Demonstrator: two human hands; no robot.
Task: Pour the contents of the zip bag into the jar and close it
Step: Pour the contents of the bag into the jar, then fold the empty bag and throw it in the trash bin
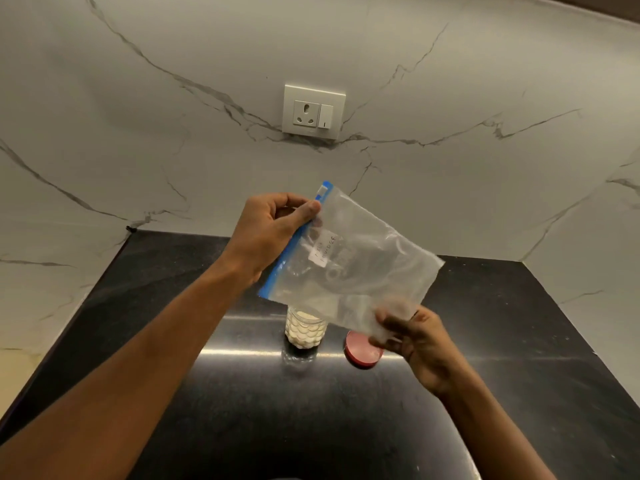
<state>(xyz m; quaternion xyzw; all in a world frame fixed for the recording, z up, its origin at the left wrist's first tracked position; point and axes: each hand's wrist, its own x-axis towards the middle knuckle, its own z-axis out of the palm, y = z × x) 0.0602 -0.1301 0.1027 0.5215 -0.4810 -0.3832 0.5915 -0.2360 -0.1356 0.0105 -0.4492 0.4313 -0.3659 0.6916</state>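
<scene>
A black shiny counter (242, 410) fills the bottom of the room, and light shines in a bright stripe across it. Behind it is a pale wall (138, 116) with thin grey cracks like marble. At 12 o'clock on the wall sits a white plug socket (313, 111) with a switch next to it.

The left hand (273, 230) is up in the air, at about 10 o'clock from the jar. Its thumb and fingers are pinched shut on the blue zip strip of the zip bag (356, 265), near the top corner with the white slider.

The bag is clear and crinkly and looks almost empty. It has a small white label with writing too blurry to read. It hangs tilted, with the blue zip edge running down toward 7 o'clock.

Right under the low end of the zip stands the jar (306, 329). It is small, clear and bumpy, with pale powder inside. Its top is open. I cannot tell if the bag touches it.

Just beside the jar, at 3 o'clock, a red lid (360, 353) lies flat on the counter.

The right hand (415, 341) is at 4 o'clock from the bag. Its fingers are squeezed on the bag's bottom corner.
</scene>
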